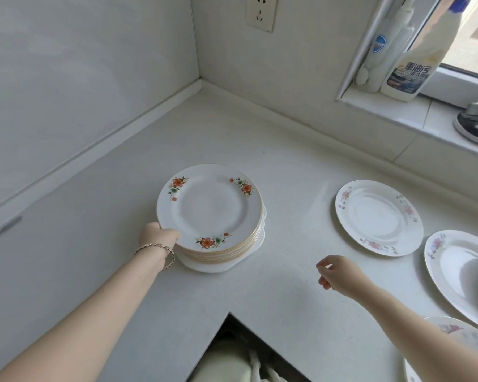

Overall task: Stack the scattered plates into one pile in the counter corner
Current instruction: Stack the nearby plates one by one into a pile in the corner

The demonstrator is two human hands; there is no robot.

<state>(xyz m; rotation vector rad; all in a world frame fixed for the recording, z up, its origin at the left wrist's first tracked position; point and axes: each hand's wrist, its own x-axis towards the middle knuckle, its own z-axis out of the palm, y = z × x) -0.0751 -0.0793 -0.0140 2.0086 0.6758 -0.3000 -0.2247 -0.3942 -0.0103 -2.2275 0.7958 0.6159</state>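
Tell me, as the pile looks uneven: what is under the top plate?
Under the top plate: gold-rimmed plates, edges only, on a wider white dish. Their faces are covered, so patterns and count stay hidden.

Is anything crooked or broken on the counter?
Nothing looks broken or spilled. The pile is a bit uneven: a plain white dish at the bottom sticks out past the others on the near right side. The left hand holds the pile's edge.

Your pile (pixel 210 213) of gold-rimmed plates, orange flowers on top, sits level on a wider white plate (pixel 195 265), short of the far corner of the counter (pixel 273 166). Right of it, 1 pink-flowered plate (pixel 378 217) lies flat alone; further plates (pixel 458 268) overlap at the right edge.
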